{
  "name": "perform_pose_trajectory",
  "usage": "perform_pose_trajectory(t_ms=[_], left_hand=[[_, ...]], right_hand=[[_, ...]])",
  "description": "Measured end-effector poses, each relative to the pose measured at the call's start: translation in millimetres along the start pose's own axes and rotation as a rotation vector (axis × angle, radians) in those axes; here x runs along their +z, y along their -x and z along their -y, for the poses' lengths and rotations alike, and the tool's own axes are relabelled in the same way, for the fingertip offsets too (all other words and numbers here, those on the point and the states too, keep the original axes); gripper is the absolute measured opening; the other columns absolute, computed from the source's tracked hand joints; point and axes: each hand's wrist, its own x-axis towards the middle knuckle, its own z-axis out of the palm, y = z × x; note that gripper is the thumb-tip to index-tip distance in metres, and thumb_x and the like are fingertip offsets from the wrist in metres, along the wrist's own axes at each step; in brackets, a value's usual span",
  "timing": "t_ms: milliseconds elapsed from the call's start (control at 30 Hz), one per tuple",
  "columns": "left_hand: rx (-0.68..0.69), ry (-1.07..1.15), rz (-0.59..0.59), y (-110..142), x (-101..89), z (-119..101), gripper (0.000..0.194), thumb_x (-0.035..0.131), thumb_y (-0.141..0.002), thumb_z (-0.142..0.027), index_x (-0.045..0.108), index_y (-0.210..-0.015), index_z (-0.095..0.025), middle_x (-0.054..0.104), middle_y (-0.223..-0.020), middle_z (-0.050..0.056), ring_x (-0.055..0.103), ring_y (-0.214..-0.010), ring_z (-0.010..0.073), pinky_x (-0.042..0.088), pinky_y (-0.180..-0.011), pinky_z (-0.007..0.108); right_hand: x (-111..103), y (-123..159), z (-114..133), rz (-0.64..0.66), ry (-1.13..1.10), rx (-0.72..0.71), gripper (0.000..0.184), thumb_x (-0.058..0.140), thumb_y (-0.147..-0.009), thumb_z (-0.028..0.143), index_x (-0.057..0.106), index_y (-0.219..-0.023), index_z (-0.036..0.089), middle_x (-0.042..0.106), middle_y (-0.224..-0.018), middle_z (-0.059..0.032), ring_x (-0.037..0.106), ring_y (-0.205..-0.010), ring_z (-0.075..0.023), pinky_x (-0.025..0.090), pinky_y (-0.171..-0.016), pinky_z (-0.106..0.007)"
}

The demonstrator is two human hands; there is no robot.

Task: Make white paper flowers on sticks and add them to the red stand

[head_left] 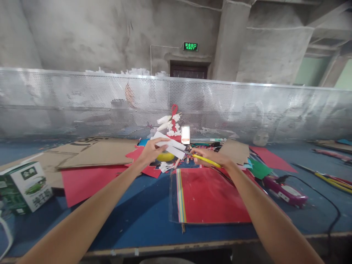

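In front of me my left hand pinches a piece of folded white paper by its left part, thumb below and fingers above. My right hand is closed on yellow-handled scissors, whose blades reach left to the paper's edge. Whether the blades are cutting at this instant is too small to tell. Just beneath the paper lies a yellow roll of tape, partly hidden. White paper flowers with a red strip stand behind the paper. White cut pieces lie below my left hand.
A pack of red paper sheets lies below my right hand. Cardboard and a milk carton are at left. A purple device with a black cable and long-handled tools lie at right. A perforated metal panel borders the back.
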Motion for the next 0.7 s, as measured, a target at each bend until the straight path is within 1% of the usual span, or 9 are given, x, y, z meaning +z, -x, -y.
perform_pose_trajectory(t_ms=[67,200,367,433,500,567,633,700], left_hand=[[-0.008,-0.019,0.008,0.9,2.2,-2.0,0.039,0.065,-0.080,-0.038,0.069,-0.111,-0.015,0.071,-0.101,0.007,0.063,-0.068,0.0149,0.050,-0.059,0.024],[-0.019,-0.097,0.001,3.3,7.5,-4.3,0.038,0.063,-0.081,-0.037,0.068,-0.112,-0.017,0.072,-0.094,0.005,0.056,-0.053,0.0111,0.042,-0.047,0.021],[-0.004,-0.109,-0.006,4.8,10.0,-6.8,0.037,0.062,-0.082,-0.037,0.067,-0.113,-0.018,0.071,-0.103,0.007,0.063,-0.061,0.0135,0.049,-0.056,0.024],[-0.015,-0.111,-0.010,4.6,9.6,-7.5,0.038,0.062,-0.082,-0.038,0.067,-0.114,-0.018,0.071,-0.103,0.007,0.063,-0.062,0.0138,0.050,-0.057,0.025],[-0.006,-0.113,-0.010,4.1,9.2,-7.3,0.039,0.063,-0.082,-0.038,0.066,-0.115,-0.019,0.071,-0.104,0.006,0.063,-0.063,0.0140,0.051,-0.059,0.026],[0.025,-0.111,-0.014,3.6,9.3,-6.2,0.040,0.064,-0.081,-0.038,0.065,-0.117,-0.019,0.070,-0.109,0.006,0.064,-0.067,0.0142,0.052,-0.062,0.026],[0.045,-0.114,-0.019,3.4,9.7,-4.9,0.039,0.064,-0.081,-0.037,0.065,-0.117,-0.020,0.068,-0.113,0.006,0.063,-0.068,0.0140,0.052,-0.063,0.026],[0.045,-0.116,-0.023,3.5,10.2,-3.9,0.039,0.064,-0.081,-0.036,0.065,-0.116,-0.020,0.068,-0.113,0.006,0.063,-0.069,0.0138,0.051,-0.062,0.026]], right_hand=[[1.1,-1.0,0.4,-0.005,0.006,-0.001,0.040,0.052,-0.088,0.054,0.050,-0.109,0.019,0.050,-0.077,0.0008,0.039,-0.058,-0.0090,0.033,-0.051,-0.021],[3.6,-3.6,1.2,0.025,-0.018,0.012,0.045,0.054,-0.085,0.058,0.048,-0.109,0.019,0.048,-0.079,0.0017,0.037,-0.058,-0.0084,0.032,-0.051,-0.021],[4.2,-3.9,4.0,0.008,-0.004,-0.002,0.049,0.053,-0.084,0.061,0.049,-0.108,0.019,0.050,-0.080,0.0008,0.039,-0.061,-0.0098,0.032,-0.053,-0.022],[3.9,-3.3,5.1,0.007,0.004,0.006,0.050,0.051,-0.084,0.063,0.049,-0.109,0.019,0.051,-0.081,-0.0002,0.041,-0.062,-0.0110,0.033,-0.054,-0.023],[3.8,-3.3,5.2,0.006,0.008,-0.002,0.050,0.050,-0.084,0.064,0.050,-0.109,0.020,0.053,-0.085,-0.0018,0.044,-0.065,-0.0123,0.035,-0.057,-0.024],[4.2,-4.2,3.6,0.006,0.010,-0.024,0.050,0.050,-0.084,0.064,0.050,-0.108,0.020,0.054,-0.090,-0.0035,0.046,-0.068,-0.0134,0.037,-0.059,-0.025],[4.9,-5.7,0.9,0.002,0.001,-0.032,0.051,0.052,-0.083,0.065,0.050,-0.108,0.020,0.055,-0.091,-0.0042,0.046,-0.069,-0.0140,0.037,-0.058,-0.025],[5.7,-7.0,-1.5,0.002,-0.022,-0.019,0.053,0.053,-0.082,0.065,0.049,-0.110,0.020,0.055,-0.088,-0.0037,0.045,-0.066,-0.0130,0.037,-0.055,-0.023]])
